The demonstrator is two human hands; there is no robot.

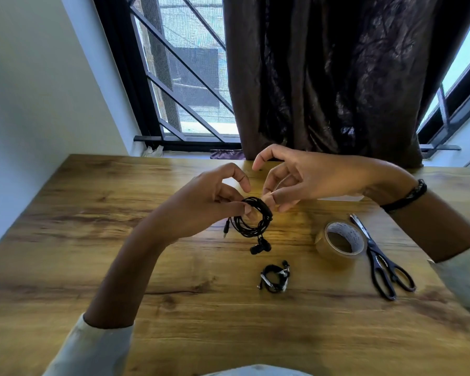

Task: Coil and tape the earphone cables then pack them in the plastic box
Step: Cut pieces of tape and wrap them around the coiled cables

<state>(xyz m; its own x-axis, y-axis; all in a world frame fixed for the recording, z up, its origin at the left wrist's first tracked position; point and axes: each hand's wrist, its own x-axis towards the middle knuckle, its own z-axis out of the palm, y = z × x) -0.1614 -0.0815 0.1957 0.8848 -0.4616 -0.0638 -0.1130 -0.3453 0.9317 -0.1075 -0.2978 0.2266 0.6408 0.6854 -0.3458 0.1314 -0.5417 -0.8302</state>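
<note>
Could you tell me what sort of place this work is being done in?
Probably a room at home: a wooden table pushed against a barred window with a dark brown curtain, rather than a workshop bench.

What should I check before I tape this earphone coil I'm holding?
1. Coil held firmly: ok, left hand pinches the black earphone coil.
2. Loops gathered: ok, though earbuds and plug dangle.
3. Tape piece ready: cannot tell, right hand touches the coil's top.
4. Tape roll within reach: ok.
5. Scissors at hand: ok, beside the roll.
6. Plastic box visible: not ok.
</note>
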